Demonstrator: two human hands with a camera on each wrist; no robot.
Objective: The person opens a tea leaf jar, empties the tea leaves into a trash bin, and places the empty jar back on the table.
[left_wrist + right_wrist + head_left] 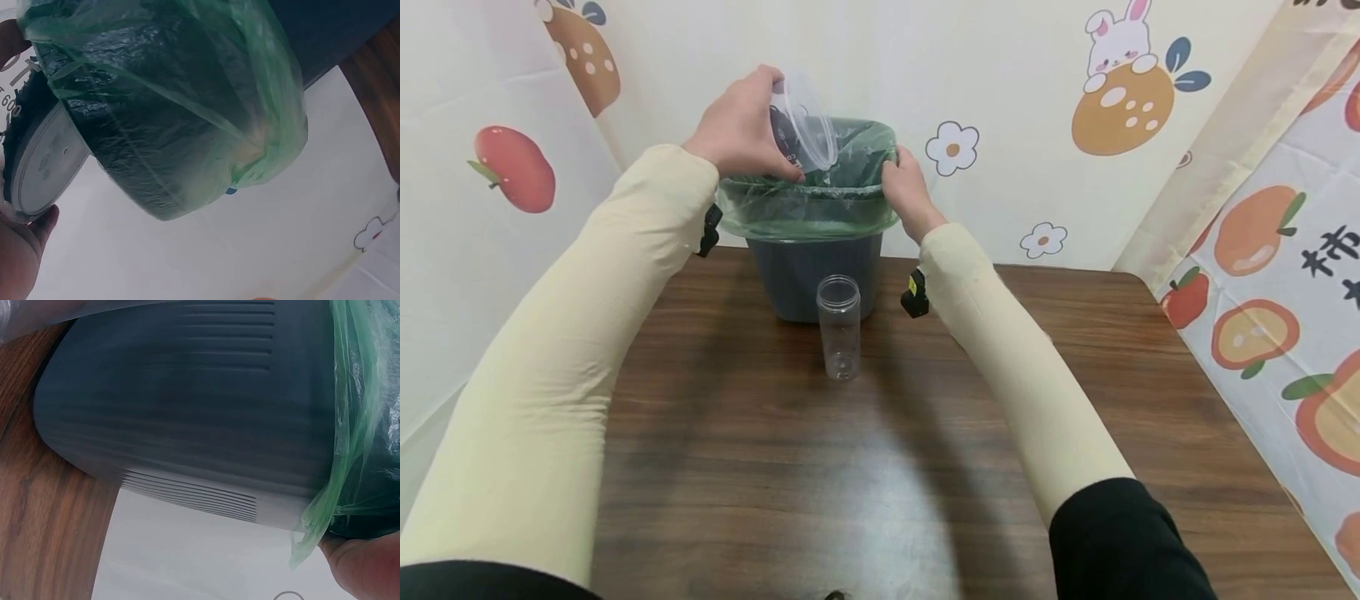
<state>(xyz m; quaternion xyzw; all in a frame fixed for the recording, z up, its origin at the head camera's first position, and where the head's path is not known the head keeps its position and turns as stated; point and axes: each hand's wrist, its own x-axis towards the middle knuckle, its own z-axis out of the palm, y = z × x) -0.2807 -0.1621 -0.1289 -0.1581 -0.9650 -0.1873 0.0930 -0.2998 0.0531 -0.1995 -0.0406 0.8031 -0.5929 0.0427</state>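
Observation:
My left hand (737, 125) grips a clear round plastic tub (808, 129) tilted on its side above the bin's left half, its rim facing right. In the left wrist view, dark patches show on the tub (47, 159); whether they are contents or print I cannot tell. A dark grey bin (812, 279) stands at the back of the table, lined with a translucent green bag (812, 212) folded over its rim. At the bin's right rim my right hand (910, 190) pinches the bag edge and rim. The inside of the bin is mostly hidden.
A clear, lidless plastic bottle (839, 329) stands upright just in front of the bin. The brown wooden table (760, 467) meets printed cloth (985, 100) at the back and sides. A small dark object (835, 595) shows at the bottom edge of the head view.

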